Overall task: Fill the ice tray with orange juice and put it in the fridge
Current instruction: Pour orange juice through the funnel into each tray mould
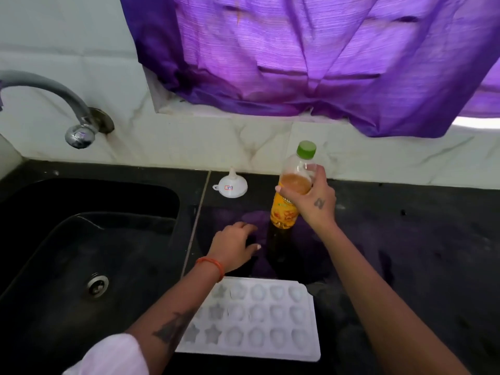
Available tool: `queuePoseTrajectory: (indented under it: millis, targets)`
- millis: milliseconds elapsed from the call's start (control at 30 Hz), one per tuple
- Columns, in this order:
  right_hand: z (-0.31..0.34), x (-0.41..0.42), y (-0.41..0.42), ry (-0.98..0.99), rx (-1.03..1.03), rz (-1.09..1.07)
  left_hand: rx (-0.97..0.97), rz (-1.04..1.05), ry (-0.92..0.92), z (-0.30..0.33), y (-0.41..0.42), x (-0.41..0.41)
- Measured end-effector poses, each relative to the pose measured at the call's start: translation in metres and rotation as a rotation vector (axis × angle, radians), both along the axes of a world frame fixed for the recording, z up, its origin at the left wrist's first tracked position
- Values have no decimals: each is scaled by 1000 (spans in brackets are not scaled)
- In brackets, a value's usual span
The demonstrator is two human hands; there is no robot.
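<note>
Nearest my lens lies the white plastic ice tray (257, 320), flat on the glossy black stone counter (405, 239), its star- and shell-shaped pockets looking empty, its left edge crossed by my left forearm; my left hand (234, 249), an orange thread bracelet (212, 266) at the wrist, hovers palm down beyond the tray with fingers loosely spread and gripping nothing, though I cannot tell whether the fingertips touch the counter; my right hand (311, 196) reaches forward and wraps thumb and fingers around the upper body of the clear plastic juice bottle with the green screw cap (290, 190), which stands roughly upright, leaning slightly, at or just above the counter behind the tray; orange juice fills it to about the shoulder, the cap on; a small white plastic funnel (231, 186) sits mouth down near the wall, left of the bottle; a black sink basin (89, 239) with a steel drain occupies the left, under a curved chrome tap (67, 109) fixed to white marble-patterned tiles (203, 142); a purple cloth curtain (311, 58) hangs over the window ledge above.
</note>
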State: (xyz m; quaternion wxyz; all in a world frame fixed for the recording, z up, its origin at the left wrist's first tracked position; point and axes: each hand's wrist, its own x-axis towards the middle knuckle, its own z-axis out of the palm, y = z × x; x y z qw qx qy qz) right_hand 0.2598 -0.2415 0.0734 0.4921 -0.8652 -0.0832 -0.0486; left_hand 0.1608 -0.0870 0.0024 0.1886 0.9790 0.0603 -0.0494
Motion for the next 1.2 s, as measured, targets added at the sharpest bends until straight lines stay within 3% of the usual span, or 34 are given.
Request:
queuePoseTrajectory:
  millis: [133, 233, 333, 433, 600, 700, 833, 1000, 1200]
  targets:
    - [-4, -44, -18, -11, -15, -10, -346, 29, -182, 7, -13, -19]
    - [-6, -68, -23, -32, -32, -18, -622, 3, -176, 17, -29, -24]
    - [-7, -83, -25, -55, -41, -31, -754, -26, -167, 21, -42, -22]
    - [-3, -90, -26, -39, -47, -3, -795, -54, -189, 32, -51, -17]
    - [26, -81, -48, 166, -90, 204, -831, 5, -264, 40, -62, -8]
    - [62, -77, -57, 16, -154, 156, -822, 30, -270, 37, -64, -6]
    - [100, -68, -41, -246, -477, 162, -831, 44, -290, 37, -66, -4]
    - [113, -51, -33, -332, -855, 203, -807, 59, -288, 41, -70, 2]
    - [114, -48, -33, -417, -1002, 341, -781, 31, -270, 41, -67, 5]
